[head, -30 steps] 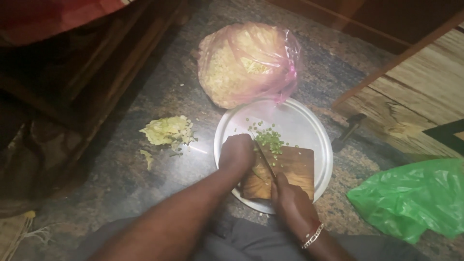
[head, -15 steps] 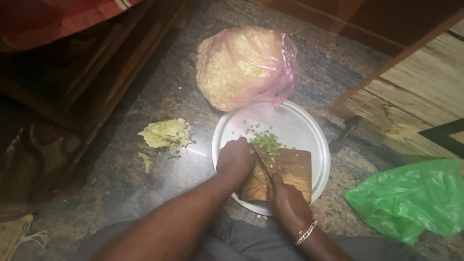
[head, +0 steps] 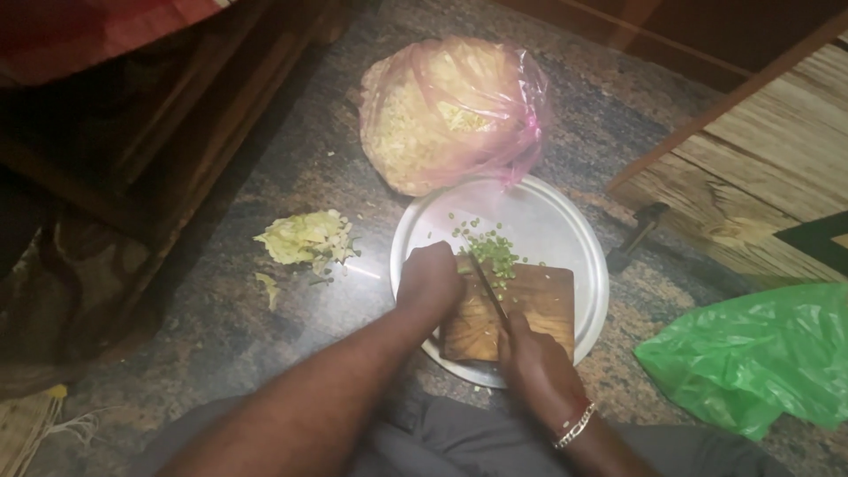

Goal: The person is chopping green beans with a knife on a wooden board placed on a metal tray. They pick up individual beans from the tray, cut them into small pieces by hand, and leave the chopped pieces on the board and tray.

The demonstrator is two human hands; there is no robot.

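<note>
A wooden chopping board [head: 539, 305] lies on a round metal plate [head: 556, 225] on the stone floor. My right hand [head: 528, 353] grips a knife [head: 488, 287] whose blade points away from me across the board. My left hand [head: 430, 281] is curled at the board's left edge, pressing down on green vegetable that is mostly hidden under the fingers. A small heap of chopped green pieces [head: 491, 249] sits at the board's far edge and spills onto the plate.
A pink plastic bag of shredded vegetable [head: 446, 110] lies just beyond the plate. Pale cabbage scraps [head: 305, 238] are on the floor to the left. A green plastic bag [head: 755, 358] is at the right, a dark tool [head: 636, 234] near wooden planks.
Both hands have stayed on the board; the knife has shifted only slightly between cuts. The view has drifted a little.
</note>
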